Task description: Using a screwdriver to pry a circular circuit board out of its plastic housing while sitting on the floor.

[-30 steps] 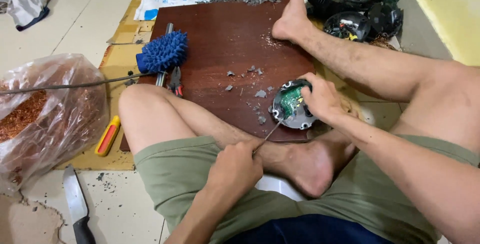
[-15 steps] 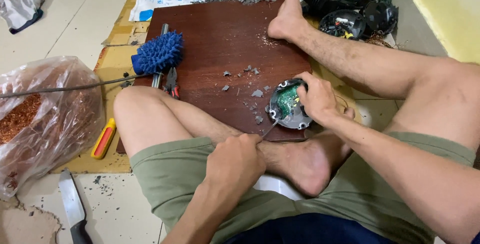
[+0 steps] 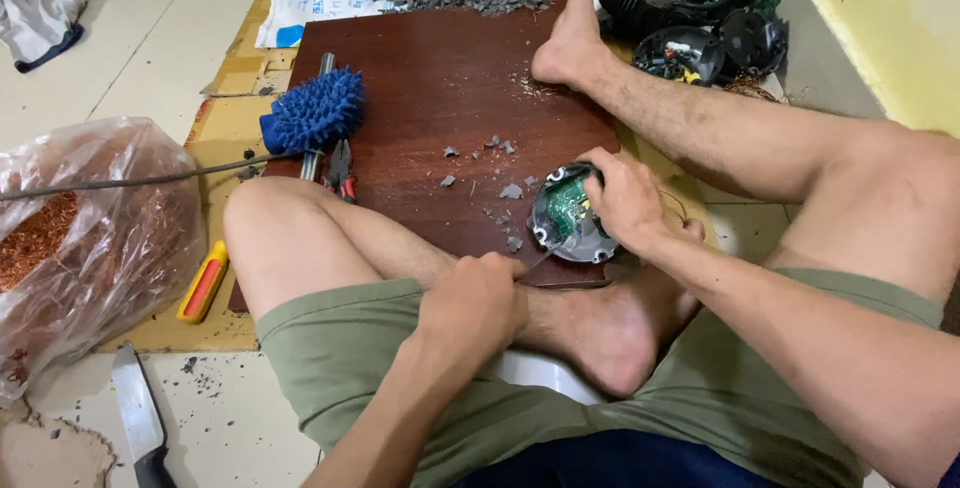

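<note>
Two hands work one item. Right hand [image 3: 622, 200] is clenched over the far rim of the round housing [image 3: 567, 218], pinning it at the near right edge of the board [image 3: 440, 78]. Left hand [image 3: 472, 306] is closed in a grip on a thin tool [image 3: 537, 258] whose tip meets the housing's near rim. Housing judged rigid, fairly light, smooth-sided; best held by the rim, clear of the fragile green circuit inside. Grey shell, round, open face. Grey chips [image 3: 510, 191] lie beside it.
</note>
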